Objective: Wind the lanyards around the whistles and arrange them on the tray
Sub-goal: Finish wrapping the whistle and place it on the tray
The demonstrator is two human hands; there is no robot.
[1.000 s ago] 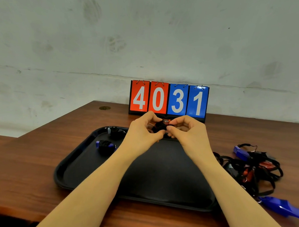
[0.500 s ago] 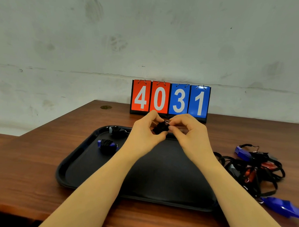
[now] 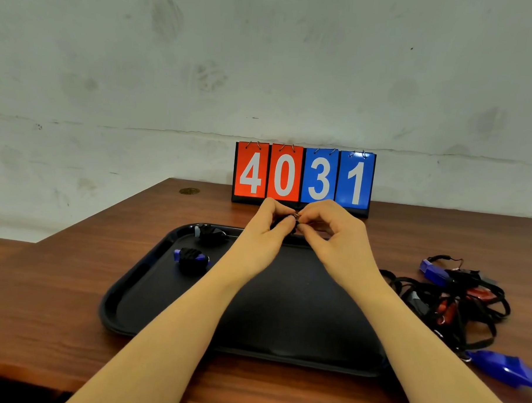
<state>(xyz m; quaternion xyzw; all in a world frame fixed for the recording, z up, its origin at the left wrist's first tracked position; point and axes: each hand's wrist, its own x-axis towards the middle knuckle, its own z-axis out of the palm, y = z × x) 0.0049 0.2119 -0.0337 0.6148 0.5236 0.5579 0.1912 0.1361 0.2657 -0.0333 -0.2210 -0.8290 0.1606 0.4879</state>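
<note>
Over the far edge of the black tray (image 3: 138, 305), both hands hold one whistle wrapped in black lanyard (image 3: 280, 224). My left hand (image 3: 265, 228) grips the bundle, and my right hand (image 3: 327, 231) pinches its small metal ring (image 3: 294, 215). Most of that whistle is hidden by my fingers. Two wound whistles lie on the tray's far left: a blue one (image 3: 192, 259) and a darker one (image 3: 210, 234) behind it.
A tangled pile of blue and red whistles with black lanyards (image 3: 449, 300) lies right of the tray, and a blue whistle (image 3: 504, 367) sits near the front right. A flip scoreboard reading 4031 (image 3: 304, 177) stands at the table's far edge against the wall.
Both hands have lifted slightly and moved a little away from me with the wrapped whistle. My right fingers now pinch the metal ring at its top.
</note>
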